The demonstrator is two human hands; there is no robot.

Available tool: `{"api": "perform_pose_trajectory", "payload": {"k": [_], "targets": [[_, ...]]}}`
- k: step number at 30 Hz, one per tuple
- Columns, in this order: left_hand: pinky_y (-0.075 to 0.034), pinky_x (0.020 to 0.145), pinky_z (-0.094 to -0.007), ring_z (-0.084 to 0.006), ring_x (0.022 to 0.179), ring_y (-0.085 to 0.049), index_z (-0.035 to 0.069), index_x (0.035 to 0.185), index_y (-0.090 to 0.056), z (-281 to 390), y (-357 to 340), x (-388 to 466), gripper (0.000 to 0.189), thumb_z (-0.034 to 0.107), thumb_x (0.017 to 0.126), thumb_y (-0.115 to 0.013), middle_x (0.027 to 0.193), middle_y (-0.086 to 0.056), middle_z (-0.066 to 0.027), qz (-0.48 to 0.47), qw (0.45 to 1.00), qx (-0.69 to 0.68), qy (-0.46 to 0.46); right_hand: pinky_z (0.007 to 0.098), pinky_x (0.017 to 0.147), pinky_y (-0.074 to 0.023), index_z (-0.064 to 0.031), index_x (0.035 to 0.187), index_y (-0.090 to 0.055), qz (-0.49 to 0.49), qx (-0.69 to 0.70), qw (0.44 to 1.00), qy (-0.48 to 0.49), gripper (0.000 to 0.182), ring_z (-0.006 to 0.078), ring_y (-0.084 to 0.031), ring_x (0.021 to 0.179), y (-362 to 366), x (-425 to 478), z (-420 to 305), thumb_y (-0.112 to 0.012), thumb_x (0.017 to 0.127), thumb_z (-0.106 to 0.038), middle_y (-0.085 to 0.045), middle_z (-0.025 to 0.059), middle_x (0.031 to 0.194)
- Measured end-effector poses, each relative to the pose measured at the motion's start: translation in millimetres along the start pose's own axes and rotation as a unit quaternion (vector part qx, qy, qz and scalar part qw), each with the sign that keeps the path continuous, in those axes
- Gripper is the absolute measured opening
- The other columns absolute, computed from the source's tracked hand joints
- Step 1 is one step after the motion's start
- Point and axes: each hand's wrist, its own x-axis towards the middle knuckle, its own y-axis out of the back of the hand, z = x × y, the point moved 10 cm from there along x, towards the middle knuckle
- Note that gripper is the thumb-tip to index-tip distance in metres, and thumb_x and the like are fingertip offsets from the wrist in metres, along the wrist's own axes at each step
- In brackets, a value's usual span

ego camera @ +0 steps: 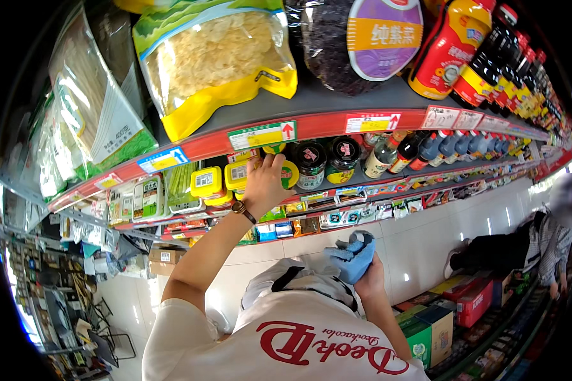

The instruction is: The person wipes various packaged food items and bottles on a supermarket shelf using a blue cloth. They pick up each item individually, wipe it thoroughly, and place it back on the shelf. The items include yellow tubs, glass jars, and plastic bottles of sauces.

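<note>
My left hand (266, 185), with a wristwatch (242, 211) on its wrist, reaches onto a lower shelf among yellow-lidded plastic tubs. Its fingers lie over a yellow tub (236, 175) and beside a round yellow-and-green lid (290, 174). Whether they grip a tub cannot be told, as the hand hides the contact. Another yellow tub (207, 182) stands to the left. To the right are glass jars with black lids (311, 157). Lower down, in front of my body, my right hand (371, 278) holds a crumpled light-blue cloth (352, 257).
Above, a red-edged shelf (314, 126) carries a yellow bag of dried food (214, 52), a round seaweed pack (333, 47) and sauce bottles (476, 71). Cartons (429, 333) stand on the floor at right, near another person (529, 243). A cardboard box (166, 257) sits at left.
</note>
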Motion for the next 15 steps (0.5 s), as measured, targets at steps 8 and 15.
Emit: {"api": "perform_pose_trajectory", "payload": {"k": [8,15], "targets": [[-0.029,0.107,-0.0422,-0.0276,0.112,-0.057,0.004,0.123,-0.052,-11,-24,15,0.077,0.04,0.063,-0.084,0.11,-0.062,-0.0148,-0.044,0.996,0.071,0.008,0.0494,0.104,-0.0433,-0.0045,0.133,-0.05,-0.022,0.043,0.999,-0.002,0.046,0.0349,-0.056,0.118,-11,-9,4,-0.032,0.1,-0.031,-0.058,0.019,0.128],[-0.031,0.106,-0.0405,-0.0253,0.105,-0.06,0.004,0.115,-0.052,-8,-30,19,0.076,0.042,0.059,-0.088,0.102,-0.065,-0.0126,-0.04,0.995,0.093,-0.018,0.0529,0.105,-0.0426,-0.0062,0.135,-0.049,-0.025,0.026,0.999,0.009,0.049,0.0372,-0.057,0.118,-28,-4,-1,-0.032,0.098,-0.032,-0.06,0.0198,0.126]]}}
